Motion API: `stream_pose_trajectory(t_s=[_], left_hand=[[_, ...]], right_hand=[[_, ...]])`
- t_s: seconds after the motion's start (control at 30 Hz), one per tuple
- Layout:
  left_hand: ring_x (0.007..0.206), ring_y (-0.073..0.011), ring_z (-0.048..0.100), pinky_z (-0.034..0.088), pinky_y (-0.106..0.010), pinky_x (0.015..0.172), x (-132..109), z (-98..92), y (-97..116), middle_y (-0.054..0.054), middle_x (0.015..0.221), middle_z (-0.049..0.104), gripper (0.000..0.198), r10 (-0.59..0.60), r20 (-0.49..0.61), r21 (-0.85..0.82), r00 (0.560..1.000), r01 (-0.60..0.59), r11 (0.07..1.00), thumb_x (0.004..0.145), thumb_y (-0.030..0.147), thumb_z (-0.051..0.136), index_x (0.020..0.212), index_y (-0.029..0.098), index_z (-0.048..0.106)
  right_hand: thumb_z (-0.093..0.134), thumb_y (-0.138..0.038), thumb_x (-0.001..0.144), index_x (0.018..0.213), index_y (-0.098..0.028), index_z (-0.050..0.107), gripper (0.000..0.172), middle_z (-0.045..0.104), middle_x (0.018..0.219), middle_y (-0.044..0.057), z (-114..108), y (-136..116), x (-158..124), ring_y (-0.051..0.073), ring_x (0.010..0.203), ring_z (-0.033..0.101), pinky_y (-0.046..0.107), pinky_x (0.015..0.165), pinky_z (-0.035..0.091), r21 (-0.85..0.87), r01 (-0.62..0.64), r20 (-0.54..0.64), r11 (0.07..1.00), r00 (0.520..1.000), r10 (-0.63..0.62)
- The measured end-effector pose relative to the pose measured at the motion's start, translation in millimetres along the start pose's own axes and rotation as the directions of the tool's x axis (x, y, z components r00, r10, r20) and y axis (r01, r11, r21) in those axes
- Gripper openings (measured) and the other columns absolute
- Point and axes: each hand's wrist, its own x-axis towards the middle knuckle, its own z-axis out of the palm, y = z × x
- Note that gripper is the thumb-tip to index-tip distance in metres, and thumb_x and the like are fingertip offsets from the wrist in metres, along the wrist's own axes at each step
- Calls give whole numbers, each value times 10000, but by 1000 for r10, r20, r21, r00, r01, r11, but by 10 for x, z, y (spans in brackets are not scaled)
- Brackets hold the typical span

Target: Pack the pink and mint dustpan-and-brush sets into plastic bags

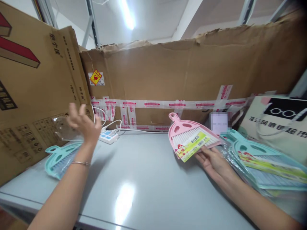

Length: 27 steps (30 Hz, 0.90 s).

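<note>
My right hand holds a pink dustpan-and-brush set by its lower edge, fingers under it, a little above the grey table. A yellow-green label crosses the set. My left hand is raised above the table's left side with its fingers spread apart. A crumpled clear plastic bag hangs right beside its fingers; I cannot tell whether they touch. Below that hand a teal dustpan set lies on the table.
Cardboard walls close off the back and left. A white power strip with cables lies at the back. Several teal dustpan sets in wrappers are stacked at the right, beside a printed tote bag.
</note>
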Motion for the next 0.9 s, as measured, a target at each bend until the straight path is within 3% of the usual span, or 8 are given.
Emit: stream_pose_trajectory(t_s=[0.13,0.23,0.3,0.53,0.6,0.7,0.83,0.9], left_hand=[[1128,-252,490,391,-438,950,-460,500,609,-132,1227,512,371,-9,538,-406,843,269,873,804,300,516,1142,154,469],[1051,-207,558,484,-356,841,-846,675,856,-114,1248,520,416,55,864,-423,500,663,618,805,345,537,1184,192,458],[1042,-186,561,481,-334,850,-994,699,922,-110,1286,489,465,107,931,-361,350,829,427,803,352,558,1225,206,428],[805,-135,621,509,-351,781,-938,665,825,-60,1047,615,644,72,985,-168,154,952,254,729,284,665,1292,283,350],[873,-141,611,510,-365,788,-881,649,770,-31,1090,593,666,139,969,-233,206,949,212,728,263,666,1289,358,320],[965,-156,572,513,-400,808,-810,635,695,1,1132,554,581,226,897,-419,379,893,166,717,222,675,1205,377,401],[1015,-194,540,543,-400,766,-782,631,696,-25,1175,531,389,234,833,-548,501,803,235,715,256,681,1049,265,483],[1046,-216,529,558,-384,729,-797,606,761,-37,1265,482,383,218,809,-588,547,752,297,705,272,689,1019,248,471]], right_hand=[[594,-60,630,845,-265,566,298,701,759,-39,57,32,-7,138,646,666,240,591,571,0,-92,45,996,995,92],[559,-27,661,840,-248,564,285,697,697,-29,169,34,-57,127,601,658,210,545,554,-41,-167,92,985,981,170],[551,-22,686,877,-230,563,283,693,670,-26,248,35,-77,120,577,653,195,523,537,-95,-173,129,980,974,185],[562,-82,753,916,-179,573,190,694,703,14,371,75,131,108,601,650,196,576,519,-308,-216,280,926,910,306],[580,-100,739,915,-170,583,189,688,705,22,402,96,228,112,587,641,216,589,519,-365,-192,325,911,891,318],[631,-165,703,906,-155,599,206,682,754,55,486,124,344,147,629,641,274,624,524,-426,-102,376,899,883,279],[647,-284,687,1046,-204,538,383,617,1021,82,628,76,349,223,966,579,419,853,457,-479,293,357,828,926,-121],[629,-324,702,1077,-237,521,400,523,1158,81,697,-3,244,236,1131,459,451,978,341,-506,538,432,674,835,-341]])
